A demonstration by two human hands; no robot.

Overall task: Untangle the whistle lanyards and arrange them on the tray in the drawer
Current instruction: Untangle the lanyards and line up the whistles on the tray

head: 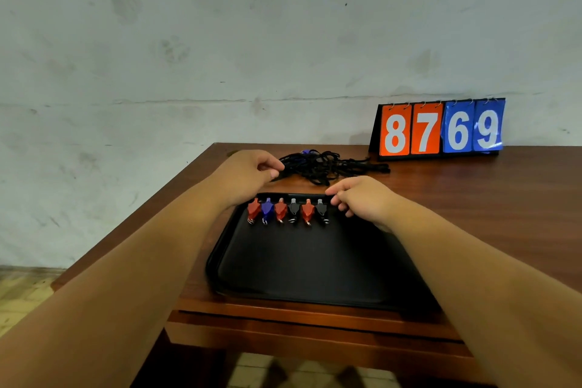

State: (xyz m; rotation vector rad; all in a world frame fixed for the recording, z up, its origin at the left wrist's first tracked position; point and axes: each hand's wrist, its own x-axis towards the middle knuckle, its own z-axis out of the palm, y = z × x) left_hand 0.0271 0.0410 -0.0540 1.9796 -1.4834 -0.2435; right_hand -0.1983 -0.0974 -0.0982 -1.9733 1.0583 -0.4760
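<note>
A tangle of black lanyard cords [327,164] lies on the brown wooden desk [491,205] just behind the flat black rectangular tray [213,261], and the left hand [248,174] reaches to the tangle's left edge, its thumb and curled fingers [272,169] pinching the cords there. The right hand [363,200] sits in front of the tangle at the tray's far rim, its fingers [337,196] curled together just beside the last of six small plastic whistles [287,210]. Whether they pinch a cord I cannot tell, since black cord against black tray does not show. The whistles lie side by side in a row along the tray's far edge, red, blue, red, black, red, black, each with a metal ring at its near end. A bit of blue [305,152] peeks from the back of the tangle, too buried to make out. An orange and blue flip scoreboard [441,130] reading 8769 stands behind, to the right.
</note>
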